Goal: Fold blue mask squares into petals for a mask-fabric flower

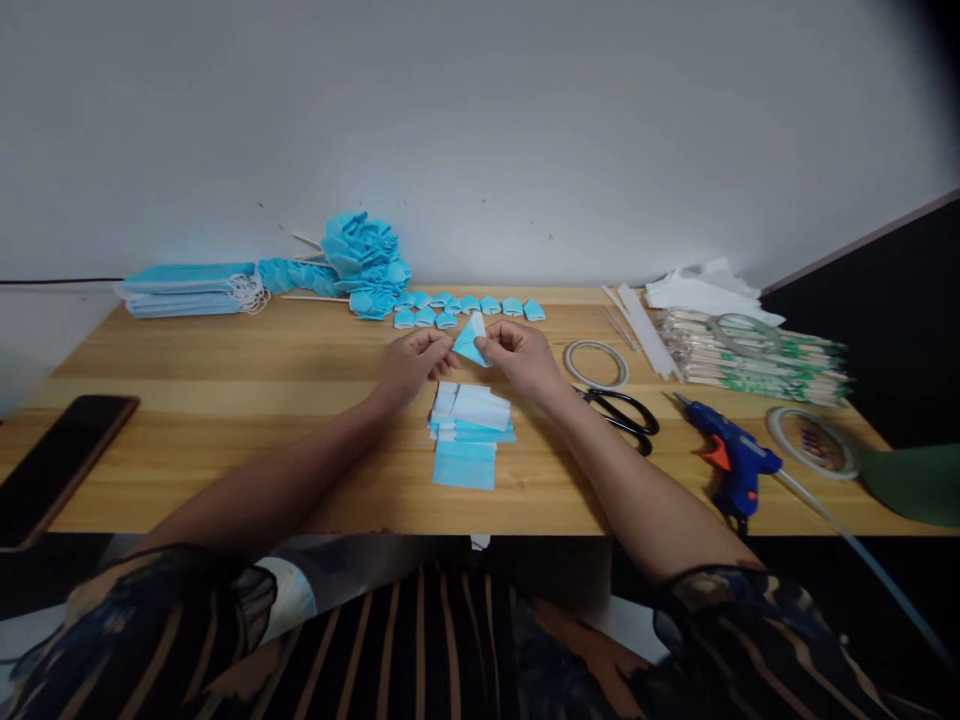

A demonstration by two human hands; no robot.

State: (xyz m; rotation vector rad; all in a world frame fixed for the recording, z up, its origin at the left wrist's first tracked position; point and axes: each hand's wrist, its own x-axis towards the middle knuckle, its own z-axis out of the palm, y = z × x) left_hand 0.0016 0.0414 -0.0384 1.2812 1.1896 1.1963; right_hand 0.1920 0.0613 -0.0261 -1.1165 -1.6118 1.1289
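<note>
A small blue-and-white square of mask fabric (470,341), folded to a point at the top, is held up just above the table. My right hand (523,358) pinches its right side between thumb and fingers. At its lower left corner, the fingertips of my left hand (417,366) are closed on the edge. Directly below lies a loose stack of cut mask fabric squares (466,430), some white side up, some blue. Beyond my hands, several folded blue petals (511,307) stand in two rows.
Masks (191,290) and blue fabric flowers (365,258) sit at the back left, a phone (64,460) at the left. To the right are a tape roll (568,362), black-handled scissors (628,412), a blue glue gun (731,450) and bagged sticks (757,362).
</note>
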